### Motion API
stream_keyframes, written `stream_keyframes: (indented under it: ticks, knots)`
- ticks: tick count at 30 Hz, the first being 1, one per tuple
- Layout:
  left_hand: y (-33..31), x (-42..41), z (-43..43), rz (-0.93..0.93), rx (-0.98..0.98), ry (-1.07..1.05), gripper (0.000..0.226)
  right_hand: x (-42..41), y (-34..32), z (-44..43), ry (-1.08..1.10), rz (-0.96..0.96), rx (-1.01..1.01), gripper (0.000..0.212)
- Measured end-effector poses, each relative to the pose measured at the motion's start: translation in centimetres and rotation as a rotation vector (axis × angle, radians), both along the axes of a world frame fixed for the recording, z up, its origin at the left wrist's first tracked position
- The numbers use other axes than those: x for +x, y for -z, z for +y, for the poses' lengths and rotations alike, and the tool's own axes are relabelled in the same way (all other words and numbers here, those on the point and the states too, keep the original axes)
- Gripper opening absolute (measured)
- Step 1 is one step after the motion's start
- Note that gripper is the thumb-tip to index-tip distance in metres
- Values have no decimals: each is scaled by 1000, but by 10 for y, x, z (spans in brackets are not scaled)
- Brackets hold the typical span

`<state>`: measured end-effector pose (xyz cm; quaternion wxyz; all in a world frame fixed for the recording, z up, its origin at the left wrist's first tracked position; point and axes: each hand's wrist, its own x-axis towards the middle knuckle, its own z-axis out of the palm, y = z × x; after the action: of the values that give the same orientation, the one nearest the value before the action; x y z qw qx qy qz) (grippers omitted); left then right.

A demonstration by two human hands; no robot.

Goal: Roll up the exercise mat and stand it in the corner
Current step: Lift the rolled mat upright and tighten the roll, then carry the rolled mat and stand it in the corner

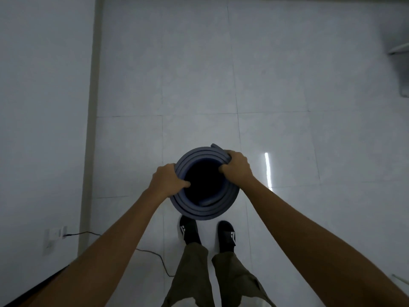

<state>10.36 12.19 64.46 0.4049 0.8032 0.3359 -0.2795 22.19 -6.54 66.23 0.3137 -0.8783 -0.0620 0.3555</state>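
The blue-grey exercise mat [207, 209] is rolled into a loose coil and stands upright, seen end-on from above with a dark hollow in its middle. My left hand [167, 181] grips the coil's left rim, thumb inside the hollow. On the upper right rim sits my right hand [236, 168], pinching the layers near the mat's loose outer end. The roll is just in front of my feet, over the white tiled floor. Its lower end is hidden, so whether it touches the floor is unclear.
A white wall [44, 96] with a pale baseboard runs down the left side, meeting another wall at the top left. A socket [55, 234] with a black cable trailing across the floor is at lower left. Pale furniture [398, 49] shows at the upper right edge.
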Motion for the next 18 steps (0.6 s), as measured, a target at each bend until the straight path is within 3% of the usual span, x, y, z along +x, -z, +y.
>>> stream_keyframes:
  ticks: [4,7,10,13,15,18]
  knots:
    - [-57,14,28,-70,7,37,110,13,-44,27,-100,-100,8,45]
    - [-118,39,52,-329,4,115,123,28,-97,59,-233,-210,59,46]
    - [-173,80,77,-417,28,326,104,51,-153,91,-395,-396,116,39]
    - [-230,125,103,-531,114,405,39,86,-206,119,-463,-549,146,40]
    - [-256,157,120,-630,175,376,13,117,-232,135,-426,-580,166,44]
    - [-278,208,148,-715,263,265,20,169,-258,156,-315,-503,236,60]
